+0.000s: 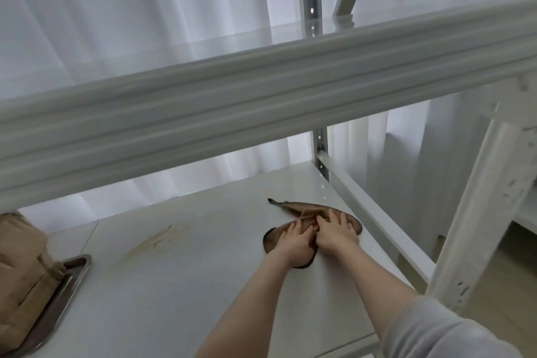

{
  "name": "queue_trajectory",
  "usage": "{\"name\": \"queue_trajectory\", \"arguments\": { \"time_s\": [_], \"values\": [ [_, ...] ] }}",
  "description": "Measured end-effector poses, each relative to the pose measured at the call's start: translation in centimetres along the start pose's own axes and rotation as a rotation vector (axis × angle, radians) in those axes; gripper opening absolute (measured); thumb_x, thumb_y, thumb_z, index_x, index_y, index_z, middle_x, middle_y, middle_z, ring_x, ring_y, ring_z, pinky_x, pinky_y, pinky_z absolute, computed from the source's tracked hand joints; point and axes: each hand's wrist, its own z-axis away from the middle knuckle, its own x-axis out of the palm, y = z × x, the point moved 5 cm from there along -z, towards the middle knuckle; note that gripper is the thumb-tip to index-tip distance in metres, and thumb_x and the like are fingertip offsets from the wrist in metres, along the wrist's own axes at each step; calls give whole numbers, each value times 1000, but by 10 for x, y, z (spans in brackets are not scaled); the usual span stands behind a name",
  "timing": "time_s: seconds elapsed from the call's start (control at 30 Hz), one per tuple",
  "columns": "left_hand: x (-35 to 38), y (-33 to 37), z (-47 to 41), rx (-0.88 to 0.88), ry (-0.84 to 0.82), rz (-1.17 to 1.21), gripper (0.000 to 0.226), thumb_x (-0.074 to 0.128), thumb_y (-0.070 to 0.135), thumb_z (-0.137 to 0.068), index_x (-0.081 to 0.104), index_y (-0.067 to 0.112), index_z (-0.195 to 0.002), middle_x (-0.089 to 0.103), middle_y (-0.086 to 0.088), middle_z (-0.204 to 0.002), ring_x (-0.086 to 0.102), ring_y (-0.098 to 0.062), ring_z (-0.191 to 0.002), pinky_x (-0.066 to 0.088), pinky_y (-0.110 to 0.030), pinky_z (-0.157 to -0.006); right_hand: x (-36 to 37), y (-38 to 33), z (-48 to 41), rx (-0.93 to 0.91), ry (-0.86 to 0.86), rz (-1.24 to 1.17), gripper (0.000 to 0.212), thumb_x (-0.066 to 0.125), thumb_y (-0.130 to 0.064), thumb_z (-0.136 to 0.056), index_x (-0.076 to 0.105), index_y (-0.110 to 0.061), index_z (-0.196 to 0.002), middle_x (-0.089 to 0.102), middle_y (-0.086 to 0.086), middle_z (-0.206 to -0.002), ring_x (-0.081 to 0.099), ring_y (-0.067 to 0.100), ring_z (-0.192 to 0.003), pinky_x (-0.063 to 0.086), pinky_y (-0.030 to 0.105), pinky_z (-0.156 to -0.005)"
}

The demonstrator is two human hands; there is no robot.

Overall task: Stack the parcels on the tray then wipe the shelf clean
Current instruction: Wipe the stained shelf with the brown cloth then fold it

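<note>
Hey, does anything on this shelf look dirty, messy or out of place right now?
Yes. A brownish smear marks the white shelf, left of the brown cloth that both hands press flat. The cloth has not reached that patch. On the tray at the far left, the brown parcels sit stacked; nothing looks spilled.

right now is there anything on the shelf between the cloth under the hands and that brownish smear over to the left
Nothing visible. Both hands, left hand and right hand, press the brown cloth flat on the shelf. The shelf surface from there to the smear is bare; the tray with parcels sits farther left.
</note>
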Motion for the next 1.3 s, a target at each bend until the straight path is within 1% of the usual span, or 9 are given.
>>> {"name": "queue_trajectory", "arguments": {
  "time_s": [0.1,0.17,0.53,0.67,0.83,1.03,1.13,1.2,1.3],
  "values": [
    [-4,1,1,58,17,24,63,35,12,-97,10,25,-153,-6,-10,-160,-5,-25,-149,2,-36,-120,-2,1,0,52,19,-1,54,24,-31,-102,12,-28,-154,-9,6,-162,-10,32,-148,-3,43,-120],
    [-7,-16,6,41,33,32,61,36,13,-98,11,26,-152,-6,-9,-160,-4,-24,-149,2,-34,-120,0,-13,-2,52,5,-10,54,24,-32,-101,12,-29,-154,-10,9,-162,-12,35,-147,-5,44,-119],
    [-21,-203,77,-321,34,19,77,52,41,-92,7,25,-153,-9,-15,-159,-2,-29,-148,9,-36,-120,65,-196,12,-333,-196,110,65,36,-43,-98,8,-32,-155,-12,10,-161,-14,36,-147,-6,47,-118],
    [-20,-230,96,-402,19,-10,81,53,44,-91,7,21,-153,-4,-20,-158,4,-32,-148,14,-36,-120,78,-221,33,-433,-246,149,67,36,-50,-97,7,-32,-155,-11,8,-162,-13,34,-147,-5,45,-120],
    [-23,-189,86,-351,6,-16,66,42,29,-96,10,21,-153,-4,-17,-159,10,-30,-148,17,-35,-119,64,-179,38,-410,-270,135,69,44,-47,-96,8,-33,-155,-8,3,-162,-11,29,-149,-1,41,-120],
    [-4,-98,54,-201,39,-20,65,38,18,-97,6,20,-153,-8,-12,-160,-2,-27,-149,7,-37,-121,35,-87,36,-221,-159,53,56,23,-46,-102,11,-30,-154,-6,1,-163,-9,29,-149,-2,41,-120],
    [5,-49,44,-91,42,-21,65,37,15,-97,6,22,-153,-8,-11,-160,-4,-27,-149,8,-38,-121,20,-39,40,-114,-66,-34,55,22,-49,-102,18,-30,-153,-1,0,-163,-6,28,-149,-1,42,-120],
    [12,-23,43,-6,44,-23,63,37,13,-97,10,22,-153,-6,-10,-160,-2,-25,-149,8,-36,-121,12,-11,44,-60,25,-44,52,29,-46,-102,26,-29,-150,8,1,-162,1,28,-149,5,42,-120],
    [18,-10,51,81,68,27,60,44,13,-95,24,26,-150,2,-1,-161,7,-19,-149,13,-31,-120,3,10,51,-7,161,-3,46,42,-38,-99,39,-25,-143,28,5,-155,21,28,-144,22,41,-116]
  ]
}}
